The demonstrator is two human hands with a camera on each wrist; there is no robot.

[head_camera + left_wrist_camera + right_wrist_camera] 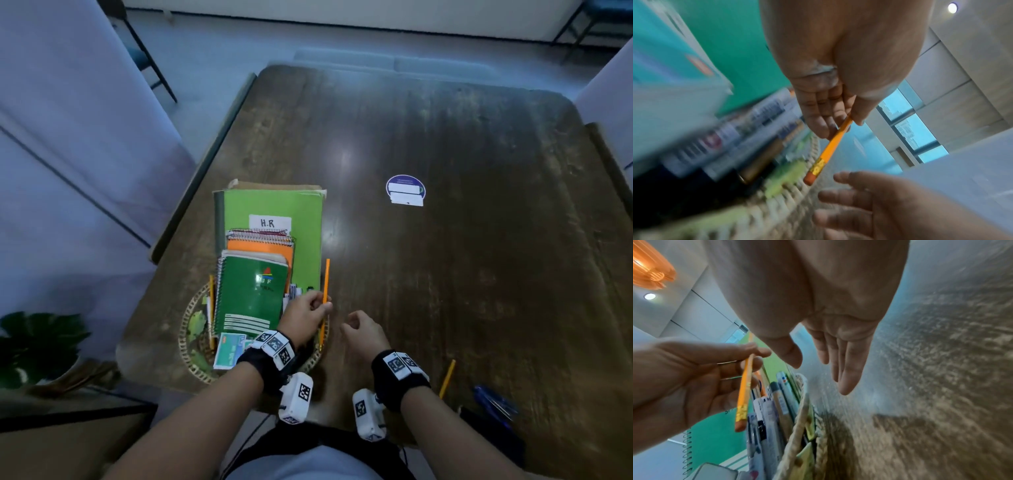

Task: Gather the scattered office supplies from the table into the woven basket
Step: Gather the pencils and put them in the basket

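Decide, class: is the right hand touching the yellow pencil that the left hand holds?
Apart. The right wrist view shows the right hand open, with bare table between its fingers and the yellow pencil, which only the left hand pinches.

The basket (191, 356) sits at the near left part of the desk (445, 274). Notebooks (255, 294) lie stacked in the basket, on a large folder (305, 236) that sticks out past its far rim. Pens (766, 415) stand along the basket's right inner wall. A pencil (324, 301) hangs above the basket's right rim, pinched in the left hand (305, 317). The right hand (364, 332) is just right of the basket, above the desk. Well right of the basket, near the desk's front edge, lie a second pencil (447, 378) and another pen (496, 404). Far right beyond the basket lies a sticker (406, 191).
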